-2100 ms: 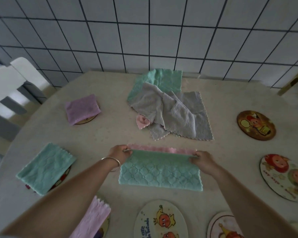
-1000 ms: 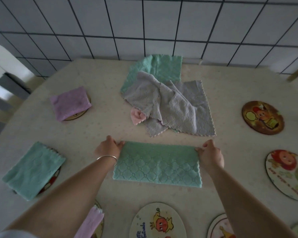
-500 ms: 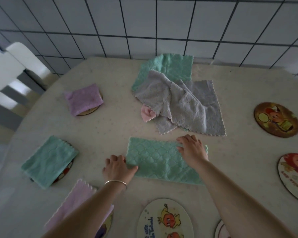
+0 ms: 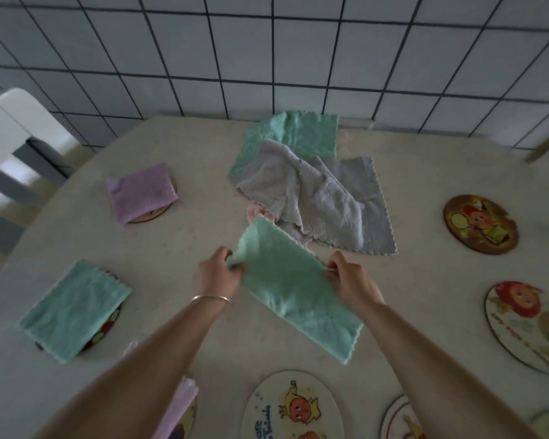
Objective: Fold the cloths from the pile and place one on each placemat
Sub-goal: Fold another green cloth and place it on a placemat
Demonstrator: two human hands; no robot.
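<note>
A: What do the two hands do?

B: The left hand [image 4: 215, 278] pinches one long edge of the folded green cloth [image 4: 290, 289], with the fingers curled around the fabric. The right hand [image 4: 351, 282] pinches the opposite edge between thumb and fingertips. The cloth is lifted above the table [image 4: 425, 191] and tilted, with one end toward 11 o'clock and the other end hanging toward 5 o'clock. A thin bracelet [image 4: 210, 298] sits on the left wrist.

A: What lies around the hands?

B: At 12 o'clock is the pile [image 4: 314, 198]: a grey cloth [image 4: 330, 204] on top, another green one [image 4: 293, 134] under it near the tiled wall [image 4: 267, 52], and a small pink corner [image 4: 255, 213] showing at the near side. The raised end of the held cloth covers part of this pile in the view. At 10 o'clock a folded purple cloth [image 4: 140, 191] rests on a round placemat [image 4: 162, 210]. At 8 o'clock a folded green cloth [image 4: 73, 308] covers most of another mat [image 4: 107, 327]. Under the left forearm, at 7 o'clock, a pale purple cloth [image 4: 178, 403] is partly hidden.

A: And the mats without cloth?

B: One at 6 o'clock [image 4: 292, 407], one at 5 o'clock [image 4: 400, 419] cut by the right arm, and two at 3 o'clock: a dark one [image 4: 480, 224] and a light one [image 4: 526, 324]. A white chair [image 4: 10, 134] stands at 10 o'clock beyond the table edge.
</note>
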